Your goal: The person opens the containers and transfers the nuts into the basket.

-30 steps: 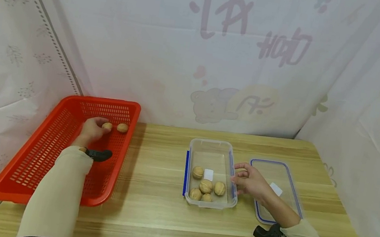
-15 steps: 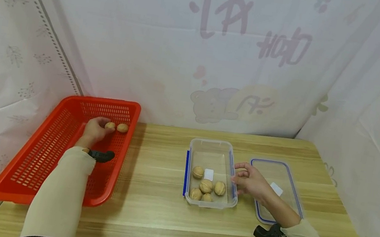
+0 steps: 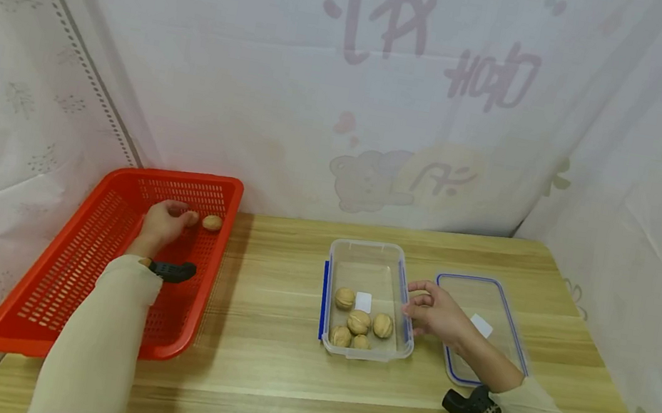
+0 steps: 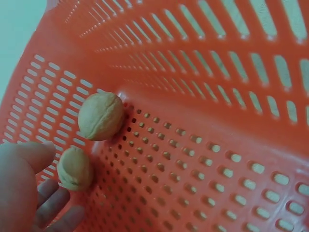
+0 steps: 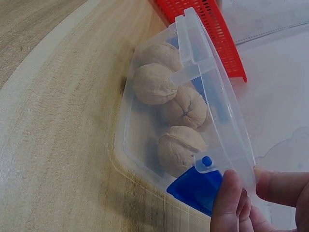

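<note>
In the head view my left hand (image 3: 164, 225) is inside the red plastic basket (image 3: 202, 302), near its far end. Its thumb and fingers stand apart beside a walnut (image 4: 75, 168), which lies just past the fingertips in the left wrist view. A second walnut (image 4: 101, 116) sits beyond it, near the basket's corner. My right hand (image 3: 437, 315) pinches the right wall of a clear food container (image 3: 364, 262) between thumb and fingers, by a blue clip (image 5: 195, 189). Several walnuts (image 3: 359, 323) lie in the container's near half, around a white label (image 3: 363, 302).
A clear lid (image 3: 479, 298) with a blue seal lies on the wooden table (image 3: 259, 376), partly under my right forearm. Printed white cloth (image 3: 285, 84) hangs behind and at both sides. Bare wood lies between basket and container.
My left hand first edged right with the walnut, then drew back slightly left while the walnut stayed near the other one. The right hand and container hold their place.
</note>
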Motion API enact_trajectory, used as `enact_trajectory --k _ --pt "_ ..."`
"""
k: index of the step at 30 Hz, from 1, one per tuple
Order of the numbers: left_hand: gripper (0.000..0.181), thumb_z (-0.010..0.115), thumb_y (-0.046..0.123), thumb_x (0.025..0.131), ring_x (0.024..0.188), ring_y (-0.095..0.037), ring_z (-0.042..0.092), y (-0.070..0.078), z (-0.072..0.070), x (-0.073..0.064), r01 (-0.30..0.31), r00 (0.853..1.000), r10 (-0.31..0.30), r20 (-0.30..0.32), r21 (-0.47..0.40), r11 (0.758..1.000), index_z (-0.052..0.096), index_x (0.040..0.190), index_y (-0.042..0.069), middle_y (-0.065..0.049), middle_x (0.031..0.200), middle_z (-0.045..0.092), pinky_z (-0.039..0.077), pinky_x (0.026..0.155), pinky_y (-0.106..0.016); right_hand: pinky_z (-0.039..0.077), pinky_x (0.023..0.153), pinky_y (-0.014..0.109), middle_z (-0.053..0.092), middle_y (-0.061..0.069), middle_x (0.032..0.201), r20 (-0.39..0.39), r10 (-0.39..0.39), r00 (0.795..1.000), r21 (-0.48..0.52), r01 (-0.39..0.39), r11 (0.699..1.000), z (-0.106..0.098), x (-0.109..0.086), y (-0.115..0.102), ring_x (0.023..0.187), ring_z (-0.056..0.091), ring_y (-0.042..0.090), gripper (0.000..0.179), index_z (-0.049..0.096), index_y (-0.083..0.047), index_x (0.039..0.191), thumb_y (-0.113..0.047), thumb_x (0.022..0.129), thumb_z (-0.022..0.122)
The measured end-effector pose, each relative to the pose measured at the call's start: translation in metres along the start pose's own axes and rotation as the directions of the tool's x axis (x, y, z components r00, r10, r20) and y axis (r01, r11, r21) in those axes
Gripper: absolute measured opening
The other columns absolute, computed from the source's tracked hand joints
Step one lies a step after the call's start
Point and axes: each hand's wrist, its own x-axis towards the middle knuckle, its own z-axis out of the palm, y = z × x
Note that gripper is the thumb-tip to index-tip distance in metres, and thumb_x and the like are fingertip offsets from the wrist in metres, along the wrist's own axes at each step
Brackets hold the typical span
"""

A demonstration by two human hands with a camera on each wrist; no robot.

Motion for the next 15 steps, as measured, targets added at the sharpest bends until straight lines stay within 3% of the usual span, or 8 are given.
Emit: enact_trajectory --k 6,15 --pt "0.051 0.046 0.025 0.109 0.129 -0.050 0.046 0.004 -0.011 -0.001 -0.049 0.999 0.048 0.020 0.041 0.998 0.044 0.145 -0.010 -0.035 0.143 0.045 0.041 0.106 -0.060 0.059 0.063 0.031 0.060 0.010 0.101 0.001 -0.001 1.000 -0.004 0.001 1.000 0.000 0.001 0.000 0.086 0.059 0.018 0.048 0.037 0.006 0.143 -0.002 0.101 0.060" --pt "0.061 0.044 0.032 0.109 0.132 -0.056 0.039 0.016 -0.035 -0.001 -0.161 0.986 0.149 0.080 0.179 0.971 0.035 0.148 -0.015 -0.040 0.146 0.037 0.037 0.106 -0.066 0.059 0.064 0.031 0.059 0.010 0.101 -0.007 0.007 1.000 -0.008 -0.007 1.000 0.001 0.000 -0.001 0.087 0.059 0.019 0.049 0.038 0.005 0.143 -0.003 0.101 0.061"
